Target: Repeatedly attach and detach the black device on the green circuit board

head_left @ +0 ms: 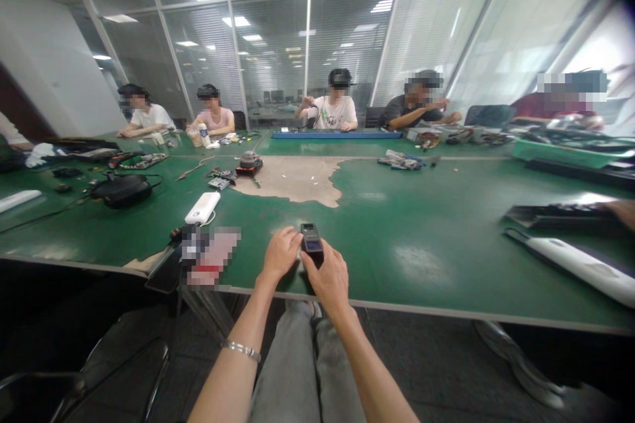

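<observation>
A small dark handheld device (312, 241) with a little screen on its upper face is held just above the green table (387, 225), near the front edge. My right hand (327, 274) is closed around its right side and near end, with the thumb on top. On the other side my left hand (282, 251) has its fingers bent together and pressed against the device's left side. The fingertips of both hands are partly hidden. What the screen reads is too small to make out.
Left of my hands lie a white power bank (203, 207) with a cable and a black pouch (122, 190). A torn brown sheet (292, 178) covers mid-table. To the right sit a long white object (580, 268) and a green tray (570, 153). Several people sit around the table.
</observation>
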Demonstrator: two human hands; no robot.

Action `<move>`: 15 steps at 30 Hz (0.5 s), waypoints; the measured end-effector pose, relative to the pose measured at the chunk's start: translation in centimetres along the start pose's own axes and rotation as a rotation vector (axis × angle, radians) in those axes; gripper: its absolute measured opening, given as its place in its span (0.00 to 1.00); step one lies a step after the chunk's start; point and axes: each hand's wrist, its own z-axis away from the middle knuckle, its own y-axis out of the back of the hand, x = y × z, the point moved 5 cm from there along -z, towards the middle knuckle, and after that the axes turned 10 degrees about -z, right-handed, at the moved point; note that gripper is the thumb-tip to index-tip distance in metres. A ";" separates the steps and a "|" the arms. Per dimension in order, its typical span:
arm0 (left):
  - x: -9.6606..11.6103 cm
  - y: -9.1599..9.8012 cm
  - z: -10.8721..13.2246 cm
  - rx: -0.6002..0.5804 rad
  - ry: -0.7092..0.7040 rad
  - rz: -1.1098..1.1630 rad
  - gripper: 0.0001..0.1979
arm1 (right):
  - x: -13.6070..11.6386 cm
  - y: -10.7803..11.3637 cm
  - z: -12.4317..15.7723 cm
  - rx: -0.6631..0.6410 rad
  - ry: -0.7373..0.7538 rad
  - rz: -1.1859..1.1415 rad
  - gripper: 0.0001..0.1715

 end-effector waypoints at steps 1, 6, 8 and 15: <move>0.0 0.0 0.0 0.002 0.002 0.005 0.23 | 0.0 0.0 -0.1 -0.003 -0.003 -0.004 0.26; -0.2 -0.1 0.0 0.012 0.013 0.030 0.24 | -0.2 0.1 -0.4 -0.007 -0.021 -0.032 0.25; -0.3 -0.1 -0.1 0.018 0.021 0.038 0.25 | -0.3 0.1 -0.6 -0.006 -0.026 -0.042 0.26; -0.5 -0.3 -0.1 0.032 0.012 0.043 0.23 | -1.4 1.0 -1.7 0.036 -0.006 -0.060 0.29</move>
